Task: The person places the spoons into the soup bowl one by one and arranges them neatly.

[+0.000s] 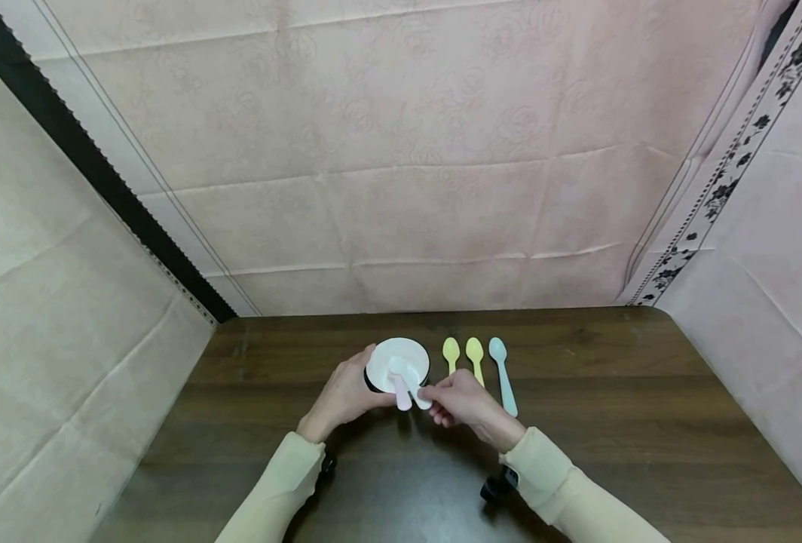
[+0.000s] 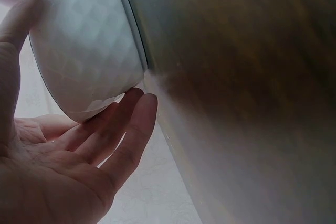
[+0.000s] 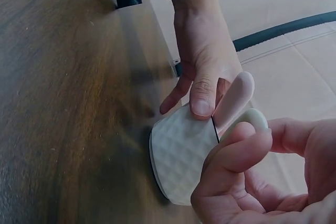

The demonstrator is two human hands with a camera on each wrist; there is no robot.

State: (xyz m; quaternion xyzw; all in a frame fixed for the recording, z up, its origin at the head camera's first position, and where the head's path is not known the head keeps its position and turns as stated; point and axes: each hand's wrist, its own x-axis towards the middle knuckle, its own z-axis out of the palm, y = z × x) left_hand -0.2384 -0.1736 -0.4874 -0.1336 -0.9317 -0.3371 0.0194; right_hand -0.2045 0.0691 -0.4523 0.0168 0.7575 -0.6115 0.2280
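A white bowl point(image 1: 387, 353) with diamond-patterned sides and a dark rim line stands on the table. My left hand point(image 1: 343, 391) holds it from the left, its thumb at the near rim and its other fingers around the far side. Inside the bowl leans a pink spoon point(image 1: 402, 396), its handle sticking out over the near rim. Just right of it is a pale green spoon point(image 3: 255, 117), also with its head in the bowl. The thumb and finger of my right hand point(image 1: 467, 405) pinch that spoon's handle end.
Right of the bowl, two yellow spoons point(image 1: 474, 351) and a light blue spoon point(image 1: 504, 377) lie side by side on the dark wooden table point(image 1: 591, 407). My right hand partly covers the yellow ones. Pale cloth point(image 1: 442, 188) hangs behind the table and along both sides.
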